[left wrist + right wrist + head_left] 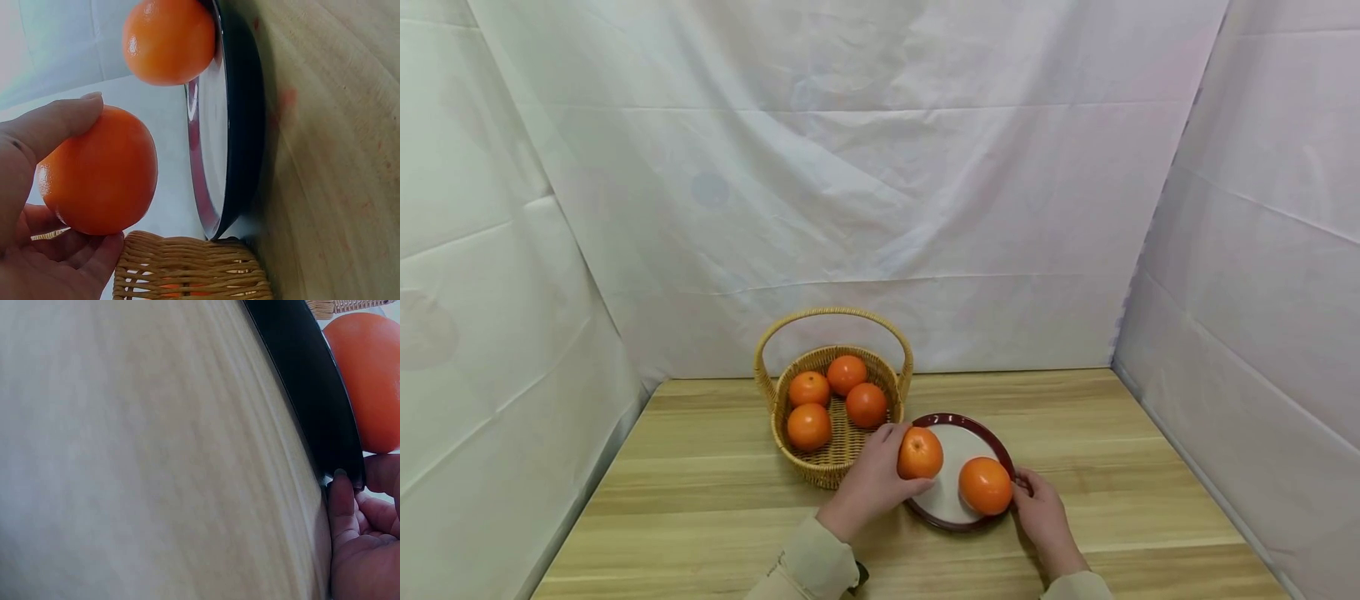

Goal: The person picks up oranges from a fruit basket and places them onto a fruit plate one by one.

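My left hand [874, 472] grips an orange [921, 453] between thumb and fingers. In the left wrist view this orange [103, 172] is held up beside the plate, clear of its surface. A round plate [951, 448] with a white inside and a dark red rim stands on the table. Another orange [985, 486] lies on the plate's right side. At the plate's right edge, my right hand [1041, 515] pinches the rim with thumb and fingers; the right wrist view shows the plate's dark outer wall [312, 387] in that pinch.
A wicker basket [811, 477] with a tall arched handle [833, 312] stands left of the plate, close to its rim. Several oranges lie in it, among them one at the back [847, 375]. White cloth [880, 192] hangs around the wooden table [700, 500].
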### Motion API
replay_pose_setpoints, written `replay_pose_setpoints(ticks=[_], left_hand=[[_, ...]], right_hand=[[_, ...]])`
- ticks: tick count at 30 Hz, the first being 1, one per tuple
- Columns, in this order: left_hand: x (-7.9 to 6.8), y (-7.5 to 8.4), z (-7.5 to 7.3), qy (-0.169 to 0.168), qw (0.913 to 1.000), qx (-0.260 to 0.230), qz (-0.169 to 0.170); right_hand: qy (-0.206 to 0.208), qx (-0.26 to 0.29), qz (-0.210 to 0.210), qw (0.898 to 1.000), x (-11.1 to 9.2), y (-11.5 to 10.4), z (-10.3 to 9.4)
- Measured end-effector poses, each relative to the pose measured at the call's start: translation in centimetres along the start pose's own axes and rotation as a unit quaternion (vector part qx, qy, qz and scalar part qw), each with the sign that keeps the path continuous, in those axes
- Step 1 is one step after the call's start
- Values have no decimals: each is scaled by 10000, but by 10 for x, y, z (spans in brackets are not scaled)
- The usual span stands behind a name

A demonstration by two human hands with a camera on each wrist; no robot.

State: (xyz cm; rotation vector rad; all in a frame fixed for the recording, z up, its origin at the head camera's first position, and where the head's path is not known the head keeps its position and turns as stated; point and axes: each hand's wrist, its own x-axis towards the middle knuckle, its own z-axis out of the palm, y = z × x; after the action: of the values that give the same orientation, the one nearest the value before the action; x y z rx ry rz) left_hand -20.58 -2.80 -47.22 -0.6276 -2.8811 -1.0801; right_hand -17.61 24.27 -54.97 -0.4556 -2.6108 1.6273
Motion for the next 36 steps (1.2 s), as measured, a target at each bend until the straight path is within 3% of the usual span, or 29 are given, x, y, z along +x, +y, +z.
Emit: replay_pose_setpoints(ticks=[36], left_hand=[[-10,-2,23,-187,9998,-99,9]], right_hand=[[-84,82,54,9999,1,-1,0]])
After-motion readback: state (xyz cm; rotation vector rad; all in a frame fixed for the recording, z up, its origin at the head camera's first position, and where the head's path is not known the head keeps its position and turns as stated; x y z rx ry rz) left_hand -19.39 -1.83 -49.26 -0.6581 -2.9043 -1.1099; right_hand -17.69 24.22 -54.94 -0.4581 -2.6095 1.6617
